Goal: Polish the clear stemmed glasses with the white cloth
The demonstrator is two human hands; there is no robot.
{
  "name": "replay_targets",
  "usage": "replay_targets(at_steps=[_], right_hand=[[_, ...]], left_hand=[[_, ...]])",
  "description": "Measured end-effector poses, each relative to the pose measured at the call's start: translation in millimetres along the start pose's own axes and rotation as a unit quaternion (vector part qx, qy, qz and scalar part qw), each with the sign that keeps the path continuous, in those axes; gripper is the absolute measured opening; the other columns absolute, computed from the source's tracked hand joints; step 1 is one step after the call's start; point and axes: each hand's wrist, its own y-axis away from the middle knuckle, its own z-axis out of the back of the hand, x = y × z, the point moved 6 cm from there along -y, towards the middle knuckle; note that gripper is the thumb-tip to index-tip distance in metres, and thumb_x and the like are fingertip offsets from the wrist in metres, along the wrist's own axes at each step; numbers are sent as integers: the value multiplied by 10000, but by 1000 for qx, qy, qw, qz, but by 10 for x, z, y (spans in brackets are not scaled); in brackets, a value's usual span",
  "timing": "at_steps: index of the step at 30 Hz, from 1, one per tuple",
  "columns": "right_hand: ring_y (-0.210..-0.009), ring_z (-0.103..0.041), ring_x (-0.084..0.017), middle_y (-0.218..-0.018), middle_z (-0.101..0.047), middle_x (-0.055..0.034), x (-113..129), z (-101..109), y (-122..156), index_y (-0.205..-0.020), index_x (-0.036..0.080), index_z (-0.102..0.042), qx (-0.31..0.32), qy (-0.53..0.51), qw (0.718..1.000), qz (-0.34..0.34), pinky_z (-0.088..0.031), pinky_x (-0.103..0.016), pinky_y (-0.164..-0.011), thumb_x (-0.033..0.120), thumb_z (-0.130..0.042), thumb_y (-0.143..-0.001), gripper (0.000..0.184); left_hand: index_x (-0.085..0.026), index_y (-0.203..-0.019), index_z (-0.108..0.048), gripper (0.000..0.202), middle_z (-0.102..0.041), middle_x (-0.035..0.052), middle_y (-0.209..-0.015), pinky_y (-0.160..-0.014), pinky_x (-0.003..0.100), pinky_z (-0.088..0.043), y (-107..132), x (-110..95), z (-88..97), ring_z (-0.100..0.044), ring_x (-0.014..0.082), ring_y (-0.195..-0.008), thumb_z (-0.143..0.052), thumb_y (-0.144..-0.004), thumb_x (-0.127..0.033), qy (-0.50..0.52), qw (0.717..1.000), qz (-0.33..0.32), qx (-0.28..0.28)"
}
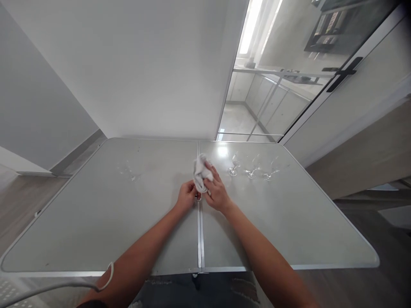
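My two hands meet over the middle seam of a grey folding table (96,222). My right hand (217,191) is closed round a crumpled white cloth (201,170) that wraps the bowl of a clear stemmed glass. My left hand (186,194) pinches the lower part of that glass (198,197), at its stem or foot. Most of the glass is hidden by cloth and fingers.
Three clear stemmed glasses (234,165) (253,167) (272,169) stand in a row right of my hands. Another clear glass (130,172) sits on the table's left half. A white wall stands behind, and a glass door (272,94) at the back right. A white cord (64,285) crosses the near left.
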Motion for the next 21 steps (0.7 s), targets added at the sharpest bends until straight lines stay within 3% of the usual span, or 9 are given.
replay_targets(at_steps=[2,5,8,11,13,15,17,19,21], right_hand=[[-1379,-473,-318,-1285,-654,-85,163,-60,-33,-924,251,-637,72,105,987,102,-139,-616,-1231,235,-573,-866,87],[-1355,-491,-316,-1228,-676,-101,231,-80,-106,-988,247,-634,81,179,974,110,-103,-622,-1241,261,-581,-881,120],[-1082,-613,-297,-931,-688,-85,75,8,-145,-947,240,-617,49,158,986,-12,-314,-566,-1155,351,-585,-918,119],[-753,-589,-219,-681,-575,-6,-243,120,-70,-803,242,-577,52,2,981,-185,-486,-418,-888,451,-538,-964,267],[-683,-553,-183,-684,-563,6,-439,165,19,-778,226,-570,33,-164,941,-293,-478,-332,-726,522,-548,-950,343],[-662,-538,-164,-725,-581,5,-549,139,97,-817,210,-585,-9,-322,871,-370,-441,-287,-626,564,-605,-900,364],[-664,-541,-161,-754,-598,-4,-546,28,128,-874,198,-600,-39,-428,811,-398,-431,-278,-597,583,-642,-860,387],[-706,-560,-172,-804,-617,-18,-474,-94,116,-942,198,-608,-74,-466,797,-376,-453,-290,-629,594,-623,-869,403],[-753,-566,-180,-844,-613,-18,-397,-164,110,-991,218,-598,-121,-430,832,-329,-471,-303,-682,591,-573,-910,382]], left_hand=[[-165,-654,-565,289,-599,26,-576,-551,267,-391,8,-27,73,-531,148,-531,-627,-831,-386,-108,993,-39,-31],[-173,-644,-596,135,-647,72,-632,-575,285,-385,11,-137,178,-571,187,-582,-633,-751,-245,-299,948,-100,-45],[-181,-723,-646,131,-632,86,-636,-591,295,-380,35,-264,197,-571,198,-586,-605,-823,-255,-424,892,-157,1],[-201,-857,-683,190,-652,85,-693,-631,295,-394,103,-353,126,-572,188,-610,-580,-919,-348,-441,870,-208,80],[-213,-902,-687,210,-666,76,-726,-645,285,-395,129,-399,117,-569,175,-620,-590,-927,-397,-413,880,-220,84],[-214,-884,-676,236,-656,53,-719,-643,271,-388,111,-430,172,-554,157,-616,-564,-945,-412,-375,903,-205,37],[-205,-788,-631,307,-604,19,-655,-621,257,-375,74,-434,253,-515,138,-584,-517,-969,-425,-334,927,-168,-27],[-200,-676,-547,392,-536,-7,-586,-590,249,-365,48,-414,301,-471,123,-542,-494,-979,-443,-281,950,-121,-70],[-202,-631,-488,437,-493,-21,-547,-562,244,-367,44,-389,285,-454,116,-514,-496,-975,-471,-211,971,-82,-82]])
